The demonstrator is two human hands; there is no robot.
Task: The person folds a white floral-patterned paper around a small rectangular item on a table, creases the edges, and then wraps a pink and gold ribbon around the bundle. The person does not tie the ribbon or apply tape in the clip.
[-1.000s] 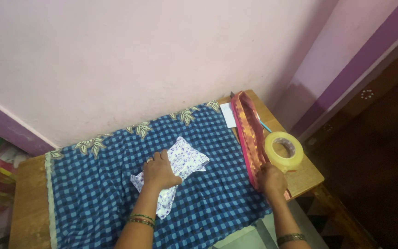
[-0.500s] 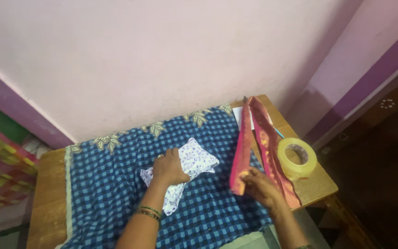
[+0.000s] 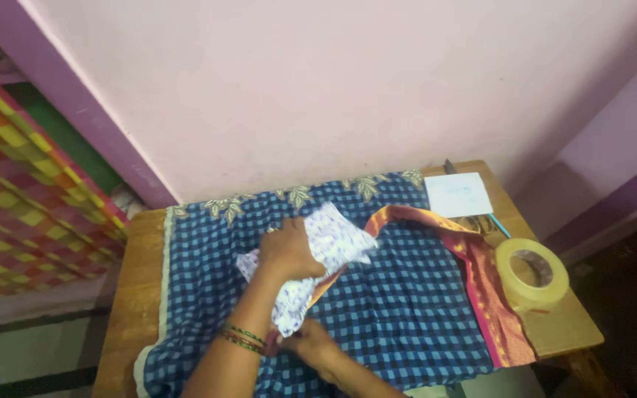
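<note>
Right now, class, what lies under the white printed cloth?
The pink and gold strip runs under the white printed cloth, over the blue checked cloth. The left hand covers the rest.

A cloth (image 3: 407,309) covers the desk (image 3: 138,295). A printed bundle (image 3: 326,250) lies on the cloth, with a ribbon (image 3: 481,280) running beneath it to the right. A tape roll (image 3: 532,274) stands right of the ribbon, and a card (image 3: 457,194) lies behind it.

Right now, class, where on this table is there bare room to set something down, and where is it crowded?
Free: the checked cloth between the white printed bundle and the pink-gold strip; bare wood along the table's left edge. Crowded: the right end, with tape roll and white card, and the middle, where left hand and right hand work.
</note>
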